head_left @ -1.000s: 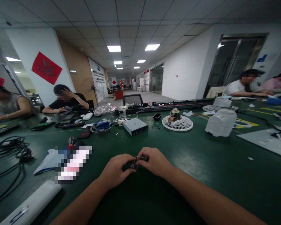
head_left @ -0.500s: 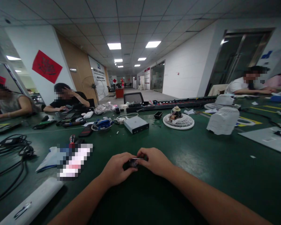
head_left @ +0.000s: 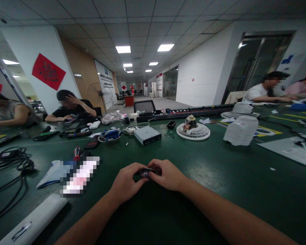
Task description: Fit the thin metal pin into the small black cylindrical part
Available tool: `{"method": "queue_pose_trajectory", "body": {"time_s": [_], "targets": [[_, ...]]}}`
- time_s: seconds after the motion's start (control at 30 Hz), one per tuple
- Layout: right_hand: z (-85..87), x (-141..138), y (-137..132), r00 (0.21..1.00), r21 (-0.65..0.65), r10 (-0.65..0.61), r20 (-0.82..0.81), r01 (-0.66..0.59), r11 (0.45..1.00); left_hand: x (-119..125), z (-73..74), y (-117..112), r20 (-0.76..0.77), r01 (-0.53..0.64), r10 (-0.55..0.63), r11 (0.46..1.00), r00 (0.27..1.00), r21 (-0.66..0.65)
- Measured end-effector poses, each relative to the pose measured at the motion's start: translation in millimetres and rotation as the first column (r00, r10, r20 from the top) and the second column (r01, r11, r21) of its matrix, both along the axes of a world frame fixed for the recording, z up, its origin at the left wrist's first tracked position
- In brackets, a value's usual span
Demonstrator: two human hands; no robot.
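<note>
Filling the lower frame, the green table (head_left: 219, 183) offers open surface right of centre, below a white fan grille (head_left: 202, 133); at lower centre, left hand (head_left: 124, 182) and right hand (head_left: 167, 174) narrow their fingers on a small dark part (head_left: 144, 173), partly glossy, its edges mostly covered.

held pt (head_left: 144, 173): glossy | drive (head_left: 147, 135): matt mtl. | tbl (head_left: 244, 183): smooth, semi-gloss

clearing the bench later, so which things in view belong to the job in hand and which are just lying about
In the job:
small dark part, between left grip and right grip

Apparently lying about:
silver box
white grille
white housing
black cables
</note>
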State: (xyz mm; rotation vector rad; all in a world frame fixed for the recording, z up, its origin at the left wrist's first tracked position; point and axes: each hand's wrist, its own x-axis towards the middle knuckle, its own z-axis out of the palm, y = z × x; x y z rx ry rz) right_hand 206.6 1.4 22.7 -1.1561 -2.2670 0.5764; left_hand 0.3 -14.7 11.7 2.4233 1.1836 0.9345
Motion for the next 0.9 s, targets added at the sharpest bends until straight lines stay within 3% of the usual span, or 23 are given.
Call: {"method": "queue_pose_trajectory", "body": {"time_s": [0.13, 0.23, 0.37, 0.47, 0.57, 0.7, 0.77, 0.9], "targets": [[2.1, -1.4, 1.1, 0.989, 0.080, -0.136, 0.049, 0.132, 0.988, -2.1, -0.6, 5.7, 0.001, -0.186, 0.186, 0.983, 0.983, -0.005], [2.8, 2.0, 3.2, 0.987, 0.146, -0.120, 0.106, 0.103, 0.984, -4.6, -0.4, 6.7, -0.025, -0.251, 0.250, 0.968, 0.968, -0.016], [4.8, 6.1, 3.7, 0.981, 0.224, -0.013, 0.196, -0.032, 0.974, -5.2, -0.4, 4.7, -0.028, -0.176, 0.175, 0.984, 0.984, -0.034], [7.5, 7.4, 2.6, 0.960, 0.270, -0.018, 0.278, -0.060, 0.961, -4.3, -1.7, 4.3, -0.021, -0.163, 0.163, 0.986, 0.986, -0.042], [8.2, 7.7, 1.0, 0.963, 0.256, -0.004, 0.268, -0.068, 0.964, -4.2, -2.4, 5.1, 0.002, -0.186, 0.187, 0.981, 0.982, -0.055], [6.2, 6.4, -0.6, 0.966, 0.228, 0.093, 0.242, -0.150, 0.962, -5.7, -0.2, 4.5, -0.107, -0.058, 0.057, 0.998, 0.993, -0.006], [5.6, 5.0, -0.7, 0.958, 0.253, 0.082, 0.275, -0.154, 0.955, -6.7, 1.3, 3.8, -0.195, -0.003, 0.010, 0.999, 0.981, 0.034], [5.4, 1.2, -1.2, 0.932, 0.270, -0.021, 0.363, -0.084, 0.959, -6.1, 2.2, 3.6, -0.241, -0.028, 0.046, 0.996, 0.969, 0.081]]}}
